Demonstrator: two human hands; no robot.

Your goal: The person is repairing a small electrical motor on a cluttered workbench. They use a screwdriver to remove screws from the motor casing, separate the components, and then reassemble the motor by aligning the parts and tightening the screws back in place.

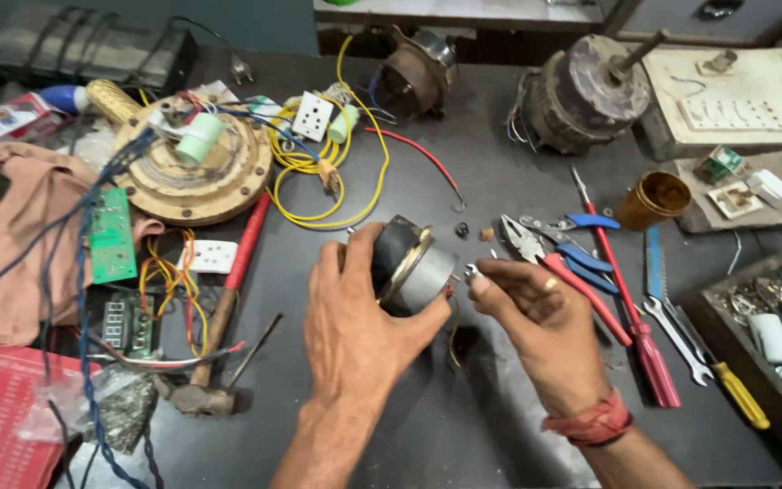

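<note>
My left hand (355, 317) grips a small round motor (414, 264) with a black end, a brass ring and a grey metal body, held just above the dark workbench. My right hand (536, 312) is beside the motor's right side, fingertips pinched on a tiny metal part (473, 271) close to the motor's thin wires. A ring is on one finger and a red thread band on that wrist. Pliers with red handles (545, 258) lie just beyond my right hand.
A hammer (219, 326) lies at left near circuit boards (112, 235), wires and a cloth. A round winding plate (194, 163) and yellow cable sit behind. Two old motors (581, 91) stand at the back. Screwdrivers, spanners and a saw blade (653, 272) lie at right beside a parts tray (762, 317).
</note>
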